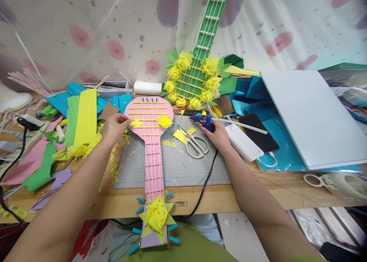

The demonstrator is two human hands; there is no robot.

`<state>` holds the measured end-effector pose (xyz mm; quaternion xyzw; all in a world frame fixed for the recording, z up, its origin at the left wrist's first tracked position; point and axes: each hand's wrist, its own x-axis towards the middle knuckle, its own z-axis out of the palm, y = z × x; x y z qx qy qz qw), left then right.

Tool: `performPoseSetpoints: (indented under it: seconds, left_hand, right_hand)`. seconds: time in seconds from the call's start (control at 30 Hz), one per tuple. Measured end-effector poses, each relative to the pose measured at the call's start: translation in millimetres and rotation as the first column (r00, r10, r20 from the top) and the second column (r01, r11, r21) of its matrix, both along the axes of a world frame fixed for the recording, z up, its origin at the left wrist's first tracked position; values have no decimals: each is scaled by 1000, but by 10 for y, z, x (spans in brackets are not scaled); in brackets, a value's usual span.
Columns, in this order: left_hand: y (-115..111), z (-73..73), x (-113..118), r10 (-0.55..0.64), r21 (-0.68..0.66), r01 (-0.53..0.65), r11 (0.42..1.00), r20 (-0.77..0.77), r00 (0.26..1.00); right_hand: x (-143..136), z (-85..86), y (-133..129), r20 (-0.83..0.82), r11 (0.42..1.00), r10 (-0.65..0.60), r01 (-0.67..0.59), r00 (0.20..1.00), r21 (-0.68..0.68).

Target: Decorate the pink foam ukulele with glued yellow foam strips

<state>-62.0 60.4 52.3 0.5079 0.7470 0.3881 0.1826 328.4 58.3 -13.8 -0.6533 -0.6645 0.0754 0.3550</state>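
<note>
A pink paper instrument (154, 151) with white strings lies over the grey cutting mat (132, 174), its purple end reaching past the table's front edge. A yellow flower (165, 121) sits on the right of its round body, and a larger one (156, 216) near the purple end. At the body's left edge, my left hand (114, 129) pinches a yellow paper piece (135, 123), fingers closed. My right hand (217, 135) is wrapped round a blue glue gun (203, 120) with a white glue stick out of its back. Open scissors (195, 143) lie between the instrument and my right hand.
A green instrument (189, 82) ringed with yellow flowers stands behind. Crepe paper strips (86, 117) and scraps pile up at left. A white power bank (243, 143), black phone (258, 130) and white board (312, 117) lie at right. A black cord (207, 181) crosses the table edge.
</note>
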Motion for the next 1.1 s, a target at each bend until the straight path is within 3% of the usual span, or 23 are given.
performPoseSetpoints:
  seconds: [0.17,0.33,0.4,0.5,0.6,0.73,0.87,1.1]
  left_hand:
    - [-56,140,216,-120,115,120,986,-6,993]
    - [-74,341,547,-294,111,289,951,29,955]
    - [-62,403,670,-354,98,349,932,30,935]
    - [-30,438,841,-406,63,402,914,91,909]
    - [7,392,991,-469,-10,475,880,142,872]
    - [28,307,1146,-522,-115,528,841,81,849]
    - [-2,319,1262,-529,-209,527,824,52,847]
    - [-6,334,1355,-537,-215,525,823,5,844]
  right_hand:
    - [-52,36,15,-25,995,5,-8,1000,-104]
    - [-76,111,-57,-252,988,-34,-5,967,-153]
    - [-96,140,-96,-413,991,-37,-18,910,-129]
    - [-147,195,-164,-648,985,50,-146,760,-95]
    - [-205,263,-237,-734,957,111,-272,670,-103]
    - [-260,327,-299,-728,925,109,-337,677,-175]
    - [-285,334,-304,-696,911,91,-341,713,-231]
    - [-283,316,-298,-629,917,124,-331,767,-222]
